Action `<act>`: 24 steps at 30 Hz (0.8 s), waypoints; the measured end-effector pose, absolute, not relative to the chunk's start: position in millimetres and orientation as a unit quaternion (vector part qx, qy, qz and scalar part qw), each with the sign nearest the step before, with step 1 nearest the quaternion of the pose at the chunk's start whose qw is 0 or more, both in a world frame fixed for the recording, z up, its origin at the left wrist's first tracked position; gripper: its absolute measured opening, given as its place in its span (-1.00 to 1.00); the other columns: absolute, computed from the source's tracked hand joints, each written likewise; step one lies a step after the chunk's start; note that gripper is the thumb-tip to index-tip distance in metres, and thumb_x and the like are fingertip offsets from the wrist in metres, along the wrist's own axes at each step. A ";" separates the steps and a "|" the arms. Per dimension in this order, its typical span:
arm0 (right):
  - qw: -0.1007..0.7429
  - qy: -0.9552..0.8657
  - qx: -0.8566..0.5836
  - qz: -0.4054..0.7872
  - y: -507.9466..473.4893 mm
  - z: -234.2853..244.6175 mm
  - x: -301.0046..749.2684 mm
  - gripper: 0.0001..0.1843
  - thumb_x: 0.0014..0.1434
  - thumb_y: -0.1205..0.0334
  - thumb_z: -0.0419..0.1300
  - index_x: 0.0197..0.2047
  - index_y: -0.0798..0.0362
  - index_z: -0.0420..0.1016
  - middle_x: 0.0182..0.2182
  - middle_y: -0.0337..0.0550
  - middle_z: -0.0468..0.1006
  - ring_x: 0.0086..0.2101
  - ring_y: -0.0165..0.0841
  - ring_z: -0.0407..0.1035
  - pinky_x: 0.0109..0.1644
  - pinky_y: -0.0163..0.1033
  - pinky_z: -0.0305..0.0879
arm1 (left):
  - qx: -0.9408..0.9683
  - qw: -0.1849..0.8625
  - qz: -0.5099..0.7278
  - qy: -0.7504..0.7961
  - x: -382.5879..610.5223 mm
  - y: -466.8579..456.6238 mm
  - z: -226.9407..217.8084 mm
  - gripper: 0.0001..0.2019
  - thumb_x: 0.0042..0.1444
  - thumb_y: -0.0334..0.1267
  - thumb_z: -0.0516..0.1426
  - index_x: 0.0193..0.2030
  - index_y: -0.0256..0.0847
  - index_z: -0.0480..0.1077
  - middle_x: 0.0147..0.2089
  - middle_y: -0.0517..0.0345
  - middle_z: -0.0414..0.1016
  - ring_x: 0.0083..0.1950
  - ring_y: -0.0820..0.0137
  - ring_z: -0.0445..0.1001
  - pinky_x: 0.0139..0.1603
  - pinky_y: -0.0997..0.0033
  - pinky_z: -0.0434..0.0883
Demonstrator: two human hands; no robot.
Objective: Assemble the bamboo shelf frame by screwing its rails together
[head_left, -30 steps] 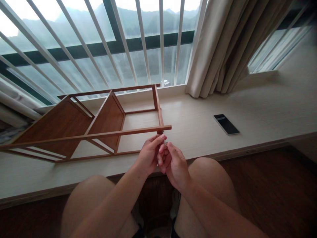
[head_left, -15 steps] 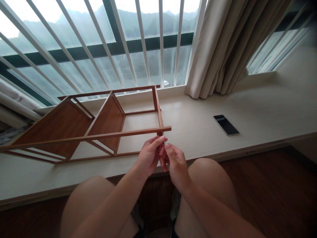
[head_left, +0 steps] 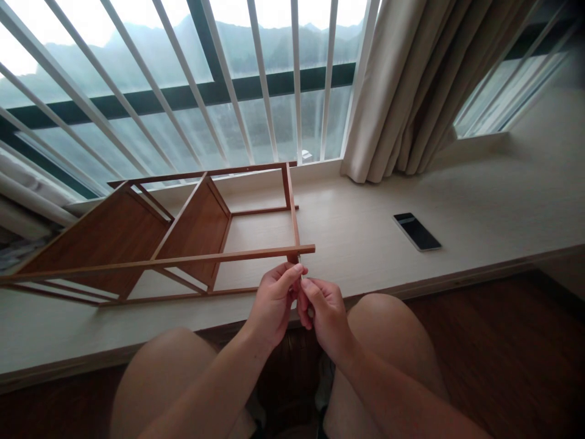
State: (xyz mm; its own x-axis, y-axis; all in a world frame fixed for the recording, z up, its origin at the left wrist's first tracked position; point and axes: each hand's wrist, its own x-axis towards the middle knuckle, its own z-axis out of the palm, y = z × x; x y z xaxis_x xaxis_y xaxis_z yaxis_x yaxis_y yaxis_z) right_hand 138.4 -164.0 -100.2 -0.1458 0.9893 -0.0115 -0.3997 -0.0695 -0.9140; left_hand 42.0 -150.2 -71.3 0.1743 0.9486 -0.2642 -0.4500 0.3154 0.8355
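A brown wooden shelf rack (head_left: 228,255) lies on its side on the pale window ledge, its open end to the right. Just below the corner of that end, a thin metal rod (head_left: 300,261) sticks up between my fingertips; its kind is too small to make out. My left hand (head_left: 275,300) is closed, with thumb and fingers pinched at the rod beside the rack's corner. Close against it, my right hand (head_left: 326,308) pinches the rod's lower part. The fingers hide most of the rod.
A dark-screened phone (head_left: 417,231) lies on the ledge (head_left: 356,213) to the right. White bars (head_left: 269,103) stand in front of the window behind the rack. A beige curtain (head_left: 393,91) hangs at the back right. My knees press near the ledge's front edge.
Both hands have moved slightly down in view, along with the near right corner of the rack. The pinch on the thin rod stays.
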 end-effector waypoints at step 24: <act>0.410 -0.399 -0.261 0.778 -144.1 -92.6 158.7 -0.55 0.18 0.05 0.20 -0.64 0.05 0.21 -0.78 -0.35 0.29 -0.75 -0.52 0.13 -0.65 -0.39 -0.03 | 0.337 0.719 0.480 0.373 30.3 -148.7 -77.5 -0.70 0.06 -0.08 0.27 -0.41 -0.32 0.39 -0.59 0.12 0.44 -0.61 0.43 0.42 -0.61 0.52 0.33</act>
